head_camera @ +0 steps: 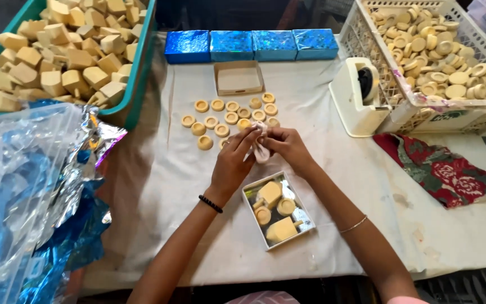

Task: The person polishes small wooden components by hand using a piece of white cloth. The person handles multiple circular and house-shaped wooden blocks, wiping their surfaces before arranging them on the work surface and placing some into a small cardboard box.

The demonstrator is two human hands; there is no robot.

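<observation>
White wrapping (261,151) pinched between both hands (233,160) (289,145), perhaps around small piece.

Four square boxes wrapped in glittering blue foil (251,45) are sitting in a row along the far edge of the table, touching side to side. Just in front of them an open tan cardboard box (239,77) is lying empty, its pale inside showing. Close to me, a small open box lined with silver foil (278,210) is resting at a slant just beneath my wrists, holding pale wooden pieces. At my left, a heap of crinkled silver and blue foil wrapping (29,191) is spilling over the table's edge. A green label (444,116) is showing on the white basket's front.
</observation>
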